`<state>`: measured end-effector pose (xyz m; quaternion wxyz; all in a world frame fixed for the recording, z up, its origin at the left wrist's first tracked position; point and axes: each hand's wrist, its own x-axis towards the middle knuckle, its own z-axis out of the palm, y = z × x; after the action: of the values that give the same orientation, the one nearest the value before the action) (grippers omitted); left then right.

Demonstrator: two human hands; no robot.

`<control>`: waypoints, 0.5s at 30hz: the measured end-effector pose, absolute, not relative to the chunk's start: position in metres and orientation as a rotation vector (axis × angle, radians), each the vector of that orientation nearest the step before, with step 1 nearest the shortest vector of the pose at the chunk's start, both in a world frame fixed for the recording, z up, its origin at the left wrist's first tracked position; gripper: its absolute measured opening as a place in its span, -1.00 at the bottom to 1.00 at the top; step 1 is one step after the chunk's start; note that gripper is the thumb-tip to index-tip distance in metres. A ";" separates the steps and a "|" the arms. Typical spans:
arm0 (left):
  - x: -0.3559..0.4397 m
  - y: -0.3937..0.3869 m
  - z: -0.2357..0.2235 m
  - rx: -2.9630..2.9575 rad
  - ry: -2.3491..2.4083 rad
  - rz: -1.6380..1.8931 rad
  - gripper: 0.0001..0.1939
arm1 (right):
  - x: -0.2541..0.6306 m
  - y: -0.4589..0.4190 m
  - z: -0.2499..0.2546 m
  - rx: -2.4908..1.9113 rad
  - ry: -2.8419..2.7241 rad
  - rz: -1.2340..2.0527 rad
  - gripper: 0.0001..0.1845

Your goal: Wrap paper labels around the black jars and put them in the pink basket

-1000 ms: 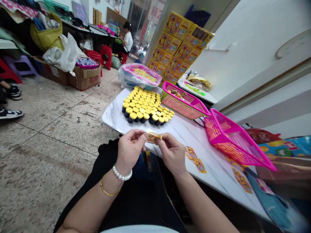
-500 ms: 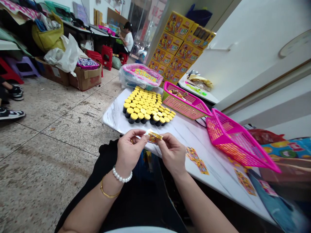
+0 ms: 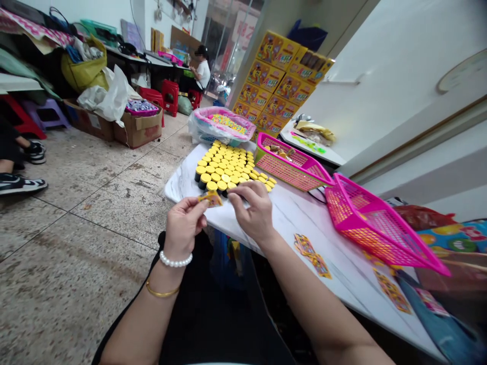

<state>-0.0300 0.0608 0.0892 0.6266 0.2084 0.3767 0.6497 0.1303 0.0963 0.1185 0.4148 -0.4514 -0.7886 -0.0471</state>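
Note:
My left hand (image 3: pixel 183 223) pinches a small yellow printed label (image 3: pixel 211 198) between thumb and fingers, just off the table's front edge. Beside it, my right hand (image 3: pixel 253 208) reaches over the front of a group of small black containers with yellow caps (image 3: pixel 226 166). Its fingers are bent, with the thumb a little apart, and no object shows between them. Whether its fingertips touch a front container I cannot tell. To the right of that hand, several loose printed labels (image 3: pixel 312 256) lie on the white marbled table (image 3: pixel 274 218).
Pink baskets (image 3: pixel 294 175) line the table's far right side. A plastic-lined basin (image 3: pixel 198 129) of small colourful pieces stands behind the containers. Stacked yellow boxes (image 3: pixel 272 83) rise beyond. Cardboard boxes (image 3: pixel 137 129) sit on the floor at left. A seated person (image 3: pixel 202 73) works far back.
My hands have moved apart. The left one has carried the label left and slightly up; the right one has let go of it and moved up toward the capped containers.

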 end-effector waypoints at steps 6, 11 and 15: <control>-0.047 0.073 0.086 0.246 0.740 1.486 -0.76 | 0.111 0.120 0.107 -1.035 -2.255 -0.646 -0.89; -0.049 0.074 0.086 0.197 0.697 1.450 -0.90 | 0.110 0.115 0.099 -0.982 -2.281 -0.652 -0.94; -0.051 0.075 0.085 0.183 0.702 1.459 -0.92 | 0.115 0.118 0.100 -0.997 -2.221 -0.432 -0.94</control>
<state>-0.0509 0.0751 0.0848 0.6860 0.0819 0.3135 0.6514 0.1148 0.1183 0.1003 0.3284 -0.3809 -0.8484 -0.1650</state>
